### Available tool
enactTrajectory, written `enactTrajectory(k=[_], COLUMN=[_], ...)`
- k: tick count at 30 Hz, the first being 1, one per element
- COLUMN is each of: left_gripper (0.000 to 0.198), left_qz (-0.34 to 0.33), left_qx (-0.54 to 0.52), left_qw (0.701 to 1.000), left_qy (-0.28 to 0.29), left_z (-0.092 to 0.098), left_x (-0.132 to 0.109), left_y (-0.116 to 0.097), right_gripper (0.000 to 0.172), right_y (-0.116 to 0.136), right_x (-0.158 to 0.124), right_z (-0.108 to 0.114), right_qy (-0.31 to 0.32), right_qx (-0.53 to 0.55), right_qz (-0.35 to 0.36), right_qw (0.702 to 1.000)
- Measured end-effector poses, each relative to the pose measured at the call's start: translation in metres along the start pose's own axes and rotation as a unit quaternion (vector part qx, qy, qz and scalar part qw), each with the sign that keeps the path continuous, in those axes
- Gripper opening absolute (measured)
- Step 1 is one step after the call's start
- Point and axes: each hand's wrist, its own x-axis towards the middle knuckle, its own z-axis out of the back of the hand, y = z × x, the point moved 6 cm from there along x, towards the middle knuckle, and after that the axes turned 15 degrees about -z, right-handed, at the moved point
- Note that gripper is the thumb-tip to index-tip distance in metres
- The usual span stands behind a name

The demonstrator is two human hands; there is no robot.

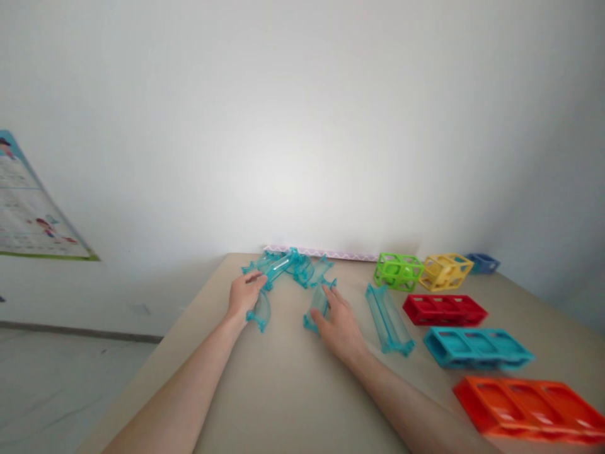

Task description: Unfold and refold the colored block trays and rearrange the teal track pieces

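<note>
My left hand (246,294) is closed, its fingertips at the near end of a straight translucent teal track piece (282,267) that leans over a loose pile. A curved translucent teal piece (260,310) lies just under and beside this hand; the fingers partly hide where they make contact. My right hand (341,323) grips a shorter translucent teal track piece (317,304) on the table, thumb on its near side and fingers along its right edge. To the right of that hand lies a longer straight translucent teal piece (388,320), untouched.
Teal pieces (305,270) are heaped at the table's back by a patterned strip (326,253). On the right stand green (398,272), yellow (447,271) and blue (483,263) frames, with red (445,309), teal (478,347) and orange (532,408) three-window blocks nearer. A wall rises behind.
</note>
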Motion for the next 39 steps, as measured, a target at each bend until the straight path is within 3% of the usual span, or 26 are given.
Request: enactTrajectory(k=[3, 6, 15, 25, 33, 39], left_gripper=[0.027, 0.024, 0.028, 0.028, 0.030, 0.032], left_qz=[0.012, 0.025, 0.093, 0.110, 0.125, 0.107], left_qx=[0.007, 0.008, -0.096, -0.227, -0.222, -0.196], left_qw=[0.998, 0.997, 0.991, 0.967, 0.963, 0.971], left_qy=[0.058, 0.071, 0.004, -0.027, -0.084, -0.084], left_z=[-0.007, -0.009, -0.006, -0.012, -0.004, 0.001], left_x=[-0.004, -0.006, -0.007, -0.003, 0.001, 0.001], left_y=[-0.001, -0.001, -0.001, 0.002, 0.014, 0.011], right_gripper=[0.059, 0.059, 0.048, 0.042, 0.040, 0.038], right_y=[0.003, 0.005, 0.003, 0.005, 0.004, 0.004], right_x=[-0.002, -0.003, -0.002, -0.003, -0.003, -0.002], right_z=[0.000, -0.001, -0.003, -0.002, -0.002, -0.002], right_qy=[0.015, 0.027, 0.027, 0.031, 0.023, 0.015], right_qx=[0.005, -0.010, -0.022, -0.012, -0.001, 0.007], right_qz=[0.025, 0.039, 0.041, 0.046, 0.055, 0.059], right_qw=[1.000, 0.999, 0.999, 0.998, 0.998, 0.998])
